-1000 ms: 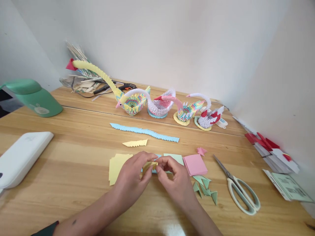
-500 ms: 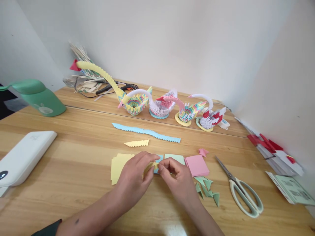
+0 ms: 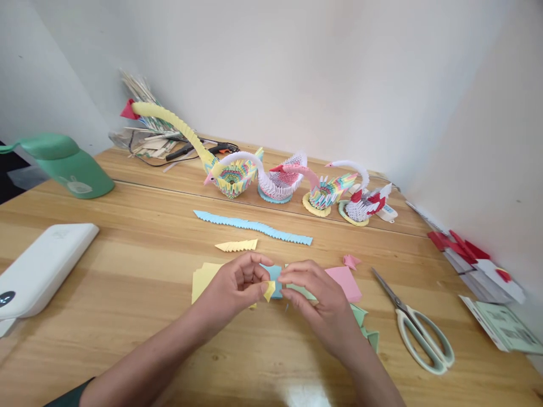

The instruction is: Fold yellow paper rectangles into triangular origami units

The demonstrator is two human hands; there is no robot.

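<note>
A small folded yellow paper piece [image 3: 268,290] is pinched between the thumb and fingers of my left hand [image 3: 240,282]. Just right of it, my right hand [image 3: 316,297] has its thumb and fingers apart with nothing between them. Under and around my hands lie yellow sheets [image 3: 204,281], a blue stack [image 3: 275,277], pale green sheets [image 3: 302,291] and a pink stack [image 3: 345,282], each partly covered. Beyond them are a short yellow folded strip [image 3: 236,246] and a long blue folded strip [image 3: 252,226].
Folded paper swans [image 3: 278,183] stand along the back. Scissors [image 3: 418,328] and green folded pieces [image 3: 372,338] lie right. A white power bank [image 3: 46,271] and green bottle [image 3: 70,167] are left. Red and white papers [image 3: 475,260] rest by the right wall.
My right hand has let go of the yellow piece and opened, its fingers spreading over the paper stacks. My left hand still holds the piece, now showing more of it.
</note>
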